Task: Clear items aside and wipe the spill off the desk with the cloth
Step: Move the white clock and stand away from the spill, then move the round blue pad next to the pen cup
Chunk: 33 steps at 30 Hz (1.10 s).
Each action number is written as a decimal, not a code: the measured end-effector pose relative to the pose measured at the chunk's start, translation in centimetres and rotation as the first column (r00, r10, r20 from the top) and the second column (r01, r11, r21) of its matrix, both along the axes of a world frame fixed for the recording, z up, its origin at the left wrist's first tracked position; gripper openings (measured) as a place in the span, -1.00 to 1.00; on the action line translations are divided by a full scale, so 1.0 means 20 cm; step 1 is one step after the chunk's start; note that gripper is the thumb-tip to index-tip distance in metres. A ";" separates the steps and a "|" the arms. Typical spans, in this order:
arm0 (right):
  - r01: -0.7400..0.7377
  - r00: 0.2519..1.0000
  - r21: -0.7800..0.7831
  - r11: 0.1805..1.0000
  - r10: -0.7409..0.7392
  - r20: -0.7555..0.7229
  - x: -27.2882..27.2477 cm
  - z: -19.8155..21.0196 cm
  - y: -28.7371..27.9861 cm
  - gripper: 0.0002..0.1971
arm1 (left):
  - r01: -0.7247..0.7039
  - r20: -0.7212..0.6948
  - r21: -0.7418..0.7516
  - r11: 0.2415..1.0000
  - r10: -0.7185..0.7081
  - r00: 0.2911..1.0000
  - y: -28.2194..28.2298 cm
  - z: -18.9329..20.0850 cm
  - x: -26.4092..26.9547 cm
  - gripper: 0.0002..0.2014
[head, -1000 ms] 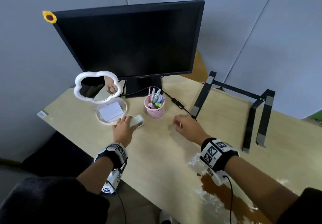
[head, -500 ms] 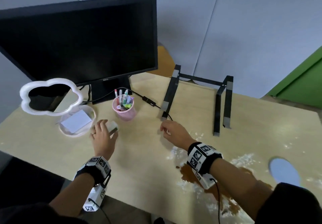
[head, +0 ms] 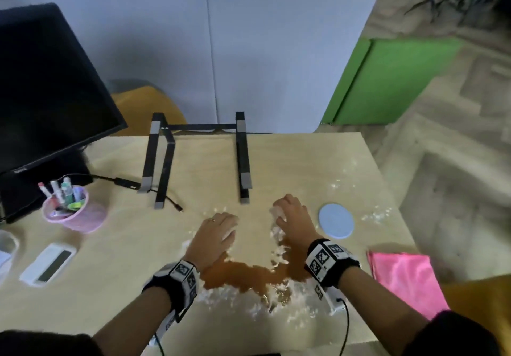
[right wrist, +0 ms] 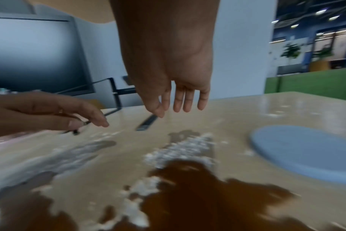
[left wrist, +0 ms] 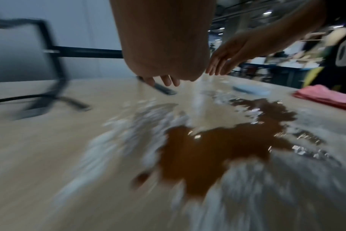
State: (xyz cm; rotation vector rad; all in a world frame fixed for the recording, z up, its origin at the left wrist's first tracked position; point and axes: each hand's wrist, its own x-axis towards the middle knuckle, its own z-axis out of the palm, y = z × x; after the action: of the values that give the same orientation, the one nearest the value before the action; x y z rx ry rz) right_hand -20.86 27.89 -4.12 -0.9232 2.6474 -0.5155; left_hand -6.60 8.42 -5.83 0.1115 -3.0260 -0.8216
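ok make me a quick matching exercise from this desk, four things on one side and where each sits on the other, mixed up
Things:
1. pink cloth
2. blue coaster
3. brown spill
4. pen cup

Places:
a. near the monitor, on the left of the desk
b. at the right edge of the desk, near the person
c. on the desk below and between the two wrists
d. just right of the right hand

Pairs: 1-b, 2-d, 3-c, 4-a
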 end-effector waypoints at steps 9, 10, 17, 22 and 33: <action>0.463 0.873 0.094 0.881 -0.472 0.123 -0.21 -0.08 0.62 -0.33 | 0.214 -0.034 0.013 0.977 -0.214 0.976 0.51 0.03 -0.47 -0.64; 0.486 0.856 0.083 0.870 -0.493 0.153 -0.23 -0.10 0.64 -0.31 | 0.233 -0.030 0.003 0.972 -0.233 0.972 0.54 0.04 -0.49 -0.65; 0.548 0.804 0.079 0.833 -0.551 0.225 -0.33 -0.18 0.67 -0.21 | 0.276 -0.027 0.003 0.961 -0.276 0.961 0.63 0.00 -0.58 -0.68; 0.547 0.761 0.128 0.827 -0.555 0.335 -0.40 -0.21 0.67 -0.28 | 0.260 -0.009 0.007 0.966 -0.260 0.966 0.61 -0.02 -0.59 -0.65; 0.393 0.847 0.074 0.917 -0.392 0.359 -0.33 -0.14 0.65 -0.17 | 0.202 -0.014 0.033 0.979 -0.202 0.979 0.56 0.00 -0.62 -0.57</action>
State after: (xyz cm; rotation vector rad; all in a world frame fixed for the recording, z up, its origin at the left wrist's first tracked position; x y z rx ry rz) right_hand -27.46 40.83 -6.86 -0.2345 2.4780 -0.7050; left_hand -18.94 19.67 -5.88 -0.2038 -3.0501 -0.8829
